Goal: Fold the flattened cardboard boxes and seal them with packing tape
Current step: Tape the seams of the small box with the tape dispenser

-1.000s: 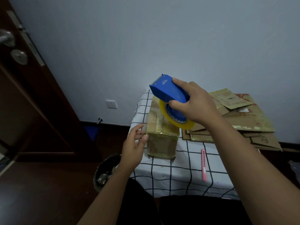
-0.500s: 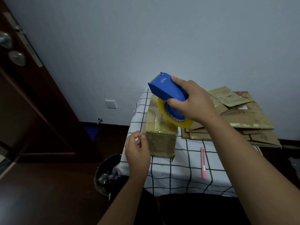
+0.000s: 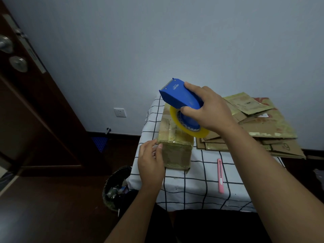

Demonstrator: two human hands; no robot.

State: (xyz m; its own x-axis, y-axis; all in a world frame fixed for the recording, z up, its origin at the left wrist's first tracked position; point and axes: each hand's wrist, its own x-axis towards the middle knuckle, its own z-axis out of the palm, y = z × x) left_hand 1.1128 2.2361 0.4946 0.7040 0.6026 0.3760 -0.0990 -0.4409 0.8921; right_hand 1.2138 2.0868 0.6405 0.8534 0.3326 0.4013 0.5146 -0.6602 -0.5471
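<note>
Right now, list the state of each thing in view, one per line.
Box: folded, taped, upright.
Tape dispenser: gripped, lifted above box.
Right hand: closed on dispenser.
Left hand: pressing box's near-left edge.
Flattened cardboard: stacked, unfolded.
Pink cutter: lying untouched.
Door: open.

Tape dispenser (image 3: pixel 182 97) over box (image 3: pixel 175 146) (taped)

one folded box (image 3: pixel 176 148), one tape dispenser (image 3: pixel 182 98), one knife (image 3: pixel 220 175)
</note>
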